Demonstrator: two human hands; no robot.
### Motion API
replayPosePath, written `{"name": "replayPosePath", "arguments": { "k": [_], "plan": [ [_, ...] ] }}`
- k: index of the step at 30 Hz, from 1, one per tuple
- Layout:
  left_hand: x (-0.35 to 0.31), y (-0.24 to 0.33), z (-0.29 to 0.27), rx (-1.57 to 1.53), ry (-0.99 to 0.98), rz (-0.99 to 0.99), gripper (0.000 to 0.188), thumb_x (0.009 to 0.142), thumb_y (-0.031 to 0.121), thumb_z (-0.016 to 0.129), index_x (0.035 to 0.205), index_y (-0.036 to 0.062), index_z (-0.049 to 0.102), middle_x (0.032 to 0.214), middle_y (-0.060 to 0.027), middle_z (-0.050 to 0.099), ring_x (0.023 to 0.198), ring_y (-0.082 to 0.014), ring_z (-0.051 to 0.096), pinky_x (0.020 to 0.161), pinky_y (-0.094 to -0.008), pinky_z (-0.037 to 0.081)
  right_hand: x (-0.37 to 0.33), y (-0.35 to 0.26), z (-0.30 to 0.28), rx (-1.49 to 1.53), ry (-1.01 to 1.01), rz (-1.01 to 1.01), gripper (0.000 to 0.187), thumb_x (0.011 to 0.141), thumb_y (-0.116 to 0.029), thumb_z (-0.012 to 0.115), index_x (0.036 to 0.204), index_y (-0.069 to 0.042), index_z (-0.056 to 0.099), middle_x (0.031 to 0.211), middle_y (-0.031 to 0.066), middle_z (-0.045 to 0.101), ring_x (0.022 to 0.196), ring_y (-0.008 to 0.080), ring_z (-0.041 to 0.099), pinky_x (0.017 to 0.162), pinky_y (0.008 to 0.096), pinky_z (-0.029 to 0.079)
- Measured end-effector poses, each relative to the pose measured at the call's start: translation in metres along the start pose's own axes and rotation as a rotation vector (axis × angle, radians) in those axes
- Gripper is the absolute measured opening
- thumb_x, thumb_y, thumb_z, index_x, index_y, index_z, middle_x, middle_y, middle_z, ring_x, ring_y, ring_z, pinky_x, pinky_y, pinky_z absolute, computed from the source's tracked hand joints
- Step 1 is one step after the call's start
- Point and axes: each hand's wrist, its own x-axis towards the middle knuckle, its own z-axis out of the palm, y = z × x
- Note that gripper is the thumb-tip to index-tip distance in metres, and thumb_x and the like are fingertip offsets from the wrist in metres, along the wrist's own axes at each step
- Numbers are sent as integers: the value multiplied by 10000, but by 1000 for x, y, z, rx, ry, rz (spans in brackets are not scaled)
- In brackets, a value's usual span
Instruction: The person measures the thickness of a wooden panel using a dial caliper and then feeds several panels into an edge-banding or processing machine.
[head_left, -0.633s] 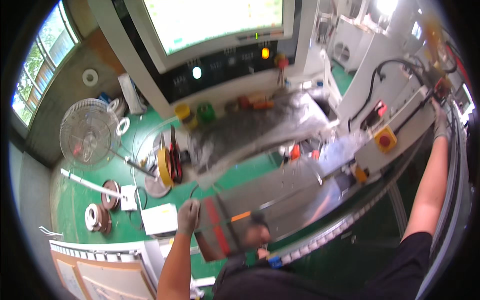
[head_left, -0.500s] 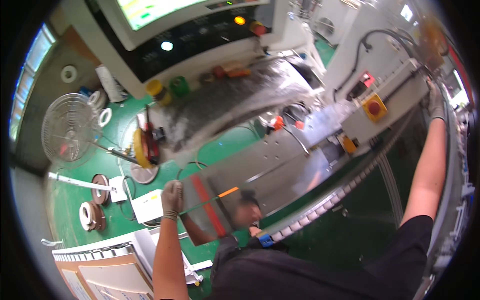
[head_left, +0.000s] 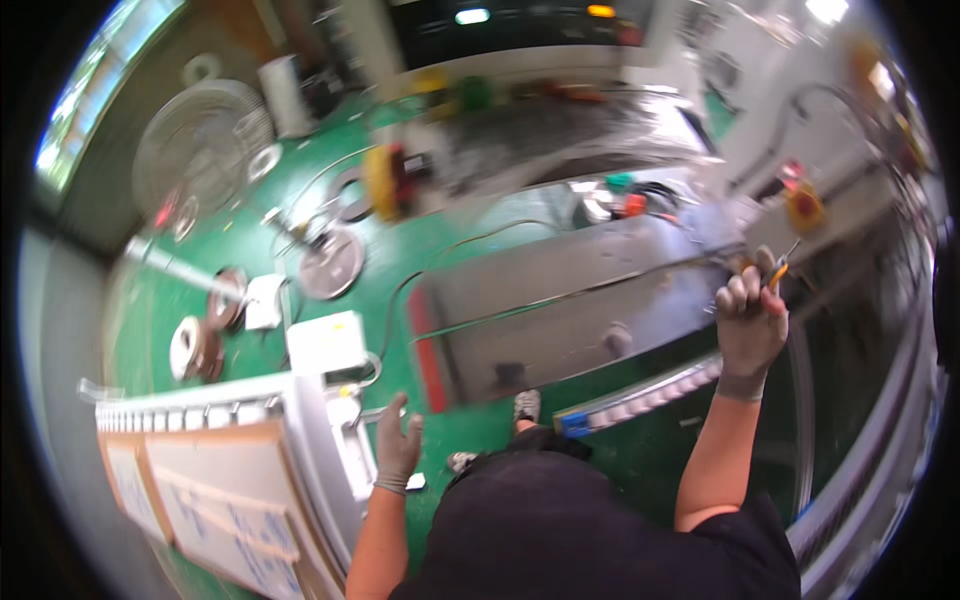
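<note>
My left hand, in a grey glove, hangs low near the left end of a long shiny metal plate, fingers apart and holding nothing. A red stripe runs across that end. At the plate's right end is my right hand, also gloved, its fingers closed round a small tool with an orange-yellow handle and a thin metal tip. Motion blur and the fingers hide what kind of tool it is.
A white-toothed rail lies along the plate's near side. Left on the green floor stand a fan, a white box and brown reels. A framed board leans at lower left. A control panel is behind.
My left hand has come off the plate's left end and dropped toward me. My right hand has drawn back from the far right with the small tool. The view has shifted.
</note>
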Motion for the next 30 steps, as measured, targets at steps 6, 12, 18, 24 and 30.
{"name": "replayPosePath", "arguments": {
  "k": [6,12,18,24,30],
  "plan": [
    [-99,-19,-99,394,282,-126,558,851,302,695,1328,47,559,1363,-186,523,1323,-379,448,1119,-477,340,-64,138,93,155,-120,518,467,1017,-390,539,1344,-57,543,702,-50,337,581,85,314,541,260,307],
    [-233,-83,-155,745,505,-687,752,827,474,690,1418,61,479,1493,-208,374,1428,-410,267,1180,-557,192,-153,256,201,-138,-168,1120,324,990,-408,580,1022,-88,619,680,10,493,635,170,543,610,321,473],
    [-351,-150,-209,674,948,-1164,731,858,443,676,1383,-28,484,1436,-276,453,1328,-443,431,1100,-537,355,-188,310,282,-413,-642,1229,333,996,-348,565,1133,-45,573,899,112,676,843,227,686,766,368,556],
    [-424,-184,-221,-655,1163,-1184,383,929,418,692,1075,82,581,854,0,599,709,-104,549,595,-278,472,-240,368,320,-465,-803,1365,298,1012,-325,552,1114,-47,581,920,111,677,851,220,676,826,364,549],
    [-437,-187,-206,-801,1158,-1016,335,973,418,635,969,96,544,776,25,531,638,-77,496,540,-248,427,-277,392,338,-464,-1034,1362,315,988,-269,613,1165,-9,593,1023,95,661,953,184,636,861,339,524]
  ]
}}
